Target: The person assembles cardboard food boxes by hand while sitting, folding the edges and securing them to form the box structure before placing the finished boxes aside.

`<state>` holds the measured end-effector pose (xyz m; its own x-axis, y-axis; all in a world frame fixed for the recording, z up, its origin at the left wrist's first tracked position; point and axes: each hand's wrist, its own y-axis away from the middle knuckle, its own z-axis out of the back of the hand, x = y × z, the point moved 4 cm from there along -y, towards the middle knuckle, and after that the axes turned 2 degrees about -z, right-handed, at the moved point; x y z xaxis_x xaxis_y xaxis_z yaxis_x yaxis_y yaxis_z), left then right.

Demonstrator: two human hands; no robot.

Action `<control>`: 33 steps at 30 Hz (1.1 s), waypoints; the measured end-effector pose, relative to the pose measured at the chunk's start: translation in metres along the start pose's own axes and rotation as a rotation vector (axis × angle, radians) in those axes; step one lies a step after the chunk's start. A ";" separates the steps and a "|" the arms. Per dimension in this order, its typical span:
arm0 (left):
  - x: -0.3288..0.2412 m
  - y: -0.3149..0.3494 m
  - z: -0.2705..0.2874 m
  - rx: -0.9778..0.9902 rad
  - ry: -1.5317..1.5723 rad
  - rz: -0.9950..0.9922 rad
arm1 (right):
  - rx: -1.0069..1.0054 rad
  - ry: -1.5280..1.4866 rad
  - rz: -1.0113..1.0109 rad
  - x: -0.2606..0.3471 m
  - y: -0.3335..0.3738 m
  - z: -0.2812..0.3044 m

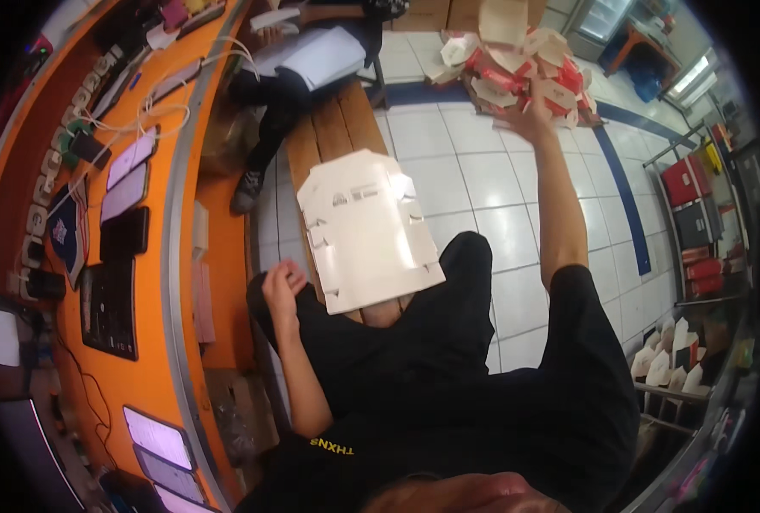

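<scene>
left hand (284, 282) half-curled, just beside left edge of flat carton (370, 235) | room over floor (506, 235) right of bench (339, 121) | right hand (531, 118) at box pile (559, 92), fingertips blurred, grip: can't tell

The right hand (530, 115) reaches over the pile of boxes (504, 73), and its fingertips are too blurry to tell if they hold a box. Boxes cover each other, so I can't count them. The left hand (286, 282) is a bit blurry too. The flat card (371, 239) hides part of the wooden bench (346, 124), and its small print is too tiny to read. The top edge cuts off the other person (282, 128). The lowest of 3 phones (158, 436) is cut off by the bottom edge. The fridge (604, 19) is cut off at the top.
</scene>
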<state>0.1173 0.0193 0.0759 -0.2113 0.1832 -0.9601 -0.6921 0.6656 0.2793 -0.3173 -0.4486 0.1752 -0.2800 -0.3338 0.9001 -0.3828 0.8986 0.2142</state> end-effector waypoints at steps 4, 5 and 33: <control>0.077 -0.028 -0.025 -0.082 -0.519 -0.216 | -0.291 0.806 0.003 -0.139 0.030 0.012; 0.080 -0.028 -0.037 -0.051 -0.619 -0.225 | -0.288 1.031 -0.020 -0.184 0.053 -0.010; 0.072 -0.002 -0.048 -0.063 0.282 -0.023 | -0.304 1.225 0.286 -0.284 0.207 -0.149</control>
<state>0.0700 -0.0038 0.0071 -0.3728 -0.0457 -0.9268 -0.7386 0.6192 0.2666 -0.1860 -0.1258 0.0199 0.7274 0.2111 0.6530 -0.1837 0.9767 -0.1110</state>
